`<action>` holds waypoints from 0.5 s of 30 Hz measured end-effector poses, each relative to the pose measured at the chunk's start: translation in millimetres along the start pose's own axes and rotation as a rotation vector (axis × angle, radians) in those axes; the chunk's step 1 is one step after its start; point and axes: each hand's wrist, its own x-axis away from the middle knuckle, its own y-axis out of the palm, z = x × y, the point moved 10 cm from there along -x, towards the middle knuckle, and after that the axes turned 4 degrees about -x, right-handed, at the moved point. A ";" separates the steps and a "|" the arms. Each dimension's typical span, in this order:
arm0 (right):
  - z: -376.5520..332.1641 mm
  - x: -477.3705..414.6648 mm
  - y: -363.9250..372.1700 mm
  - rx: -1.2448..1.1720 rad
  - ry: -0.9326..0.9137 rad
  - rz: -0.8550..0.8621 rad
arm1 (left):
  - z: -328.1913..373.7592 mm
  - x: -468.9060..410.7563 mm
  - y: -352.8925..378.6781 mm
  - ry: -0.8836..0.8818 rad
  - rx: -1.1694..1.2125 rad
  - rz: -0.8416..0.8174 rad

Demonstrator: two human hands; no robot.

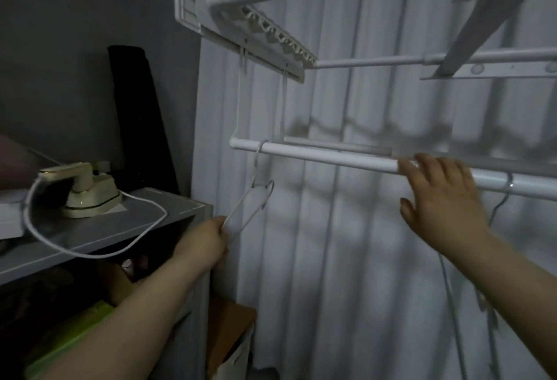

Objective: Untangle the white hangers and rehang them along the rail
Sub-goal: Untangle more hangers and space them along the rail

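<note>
A white rail (pixel 328 156) runs across the middle, hung by cords from a white drying rack above. A white hanger (pixel 251 208) hooks over the rail near its left end. My left hand (pixel 205 244) grips that hanger's lower part and pulls it down to the left. My right hand (pixel 443 198) is spread open against the rail further right, fingers straight. Another white hanger (pixel 500 201) hooks on the rail just right of my right hand; its lower part trails down behind my forearm.
The drying rack (pixel 259 27) with its bars spans the top. A grey shelf unit (pixel 99 229) at left carries a cream iron (pixel 87 189) with a white cord. A white curtain (pixel 346 259) hangs behind the rail. A brown box (pixel 226 328) stands low by the shelf.
</note>
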 end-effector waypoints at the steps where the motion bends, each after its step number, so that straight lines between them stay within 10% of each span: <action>1: -1.1 -0.4 -1.0 -0.012 0.007 0.006 | -4.3 -5.0 -4.2 0.001 -0.009 0.001; 15: -1.9 -5.7 0.1 -0.023 0.073 -0.005 | -35.4 -27.8 -21.3 -0.045 -0.117 -0.070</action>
